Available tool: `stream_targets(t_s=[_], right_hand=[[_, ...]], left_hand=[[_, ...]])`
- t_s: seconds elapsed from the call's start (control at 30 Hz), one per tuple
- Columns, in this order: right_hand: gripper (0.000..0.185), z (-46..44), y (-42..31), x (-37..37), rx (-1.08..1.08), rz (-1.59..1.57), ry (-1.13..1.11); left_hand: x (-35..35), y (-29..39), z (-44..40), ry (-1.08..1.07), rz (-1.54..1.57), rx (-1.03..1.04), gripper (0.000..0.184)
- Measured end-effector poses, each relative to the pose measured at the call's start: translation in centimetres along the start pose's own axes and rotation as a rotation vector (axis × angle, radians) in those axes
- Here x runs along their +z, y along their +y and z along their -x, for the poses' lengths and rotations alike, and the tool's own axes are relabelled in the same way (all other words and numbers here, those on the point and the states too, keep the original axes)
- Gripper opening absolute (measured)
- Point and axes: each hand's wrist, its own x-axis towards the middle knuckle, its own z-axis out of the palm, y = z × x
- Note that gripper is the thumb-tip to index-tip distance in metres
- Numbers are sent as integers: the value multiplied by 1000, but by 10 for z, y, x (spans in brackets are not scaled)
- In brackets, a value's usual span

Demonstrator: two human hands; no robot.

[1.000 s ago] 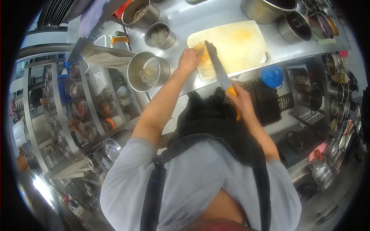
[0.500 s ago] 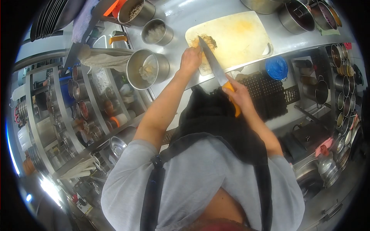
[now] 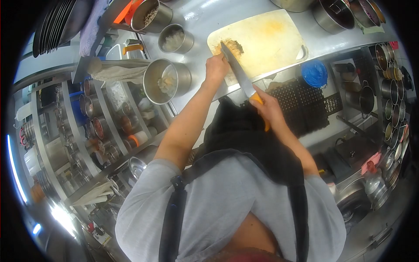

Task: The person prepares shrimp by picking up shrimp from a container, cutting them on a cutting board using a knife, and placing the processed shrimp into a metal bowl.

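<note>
My right hand (image 3: 270, 110) is wrapped round the orange handle of a large kitchen knife (image 3: 238, 70). The blade slants up and left over the left end of a white cutting board (image 3: 266, 43), its tip near a small brownish pile of chopped food (image 3: 236, 47). Close beside the blade, at the board's left edge, my left hand (image 3: 217, 67) is closed with its fingers curled. Whatever those fingers press on is hidden. The yellowish board is stained and hangs slightly past the counter edge.
Left of the board stand a large steel pot (image 3: 181, 78) with pale pieces inside and a smaller steel pot (image 3: 187, 39) with whitish contents. More steel pots (image 3: 334, 17) line the back right. A blue round lid or tub (image 3: 314, 74) sits below the counter's front edge.
The knife and my right hand have shifted slightly left. My left hand stays closed by the blade, and the whole view has moved a little.
</note>
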Motion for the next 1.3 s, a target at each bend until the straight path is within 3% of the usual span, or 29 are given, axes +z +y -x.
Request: stream_targets(t_s=[0.07, 0.13, 0.33, 0.53, 0.6, 0.73, 0.8, 1.03, 1.1, 1.17, 1.23, 1.3], right_hand=[[58, 3, 4, -7, -59, 93, 50], [57, 7, 7, -16, -310, 313, 184], [55, 14, -2, -21, -303, 306, 147], [55, 19, -3, -19, -287, 396, 152], [55, 22, -6, -22, -297, 389, 147], [54, 19, -3, -25, -307, 397, 129], [54, 18, -4, -26, -308, 409, 134], [51, 17, -16, -31, -259, 452, 104], [51, 16, -19, -31, -304, 481, 100], [51, 18, -33, -34, -186, 435, 47], [49, 15, -25, -32, -237, 461, 81], [48, 15, -24, -33, -227, 446, 89]], left_hand=[[1, -3, -2, -2, -22, 14, 25], [-2, -3, -2, -3, -41, 24, 25], [-7, 5, -12, 52, 29, 48, 22], [-6, 10, -26, -45, -49, -99, 49], [-13, 4, -28, -66, 103, -218, 57], [-45, 0, -24, -65, 267, -311, 54], [-67, -4, -22, -10, 398, -283, 45], [-167, -74, -62, 336, 206, -76, 26], [-187, -99, -67, 130, 45, -120, 30], [-216, -96, -49, 82, -33, -104, 31], [-229, -99, -32, 20, -109, -78, 32], [-220, -114, -16, -219, -203, -39, 25]])
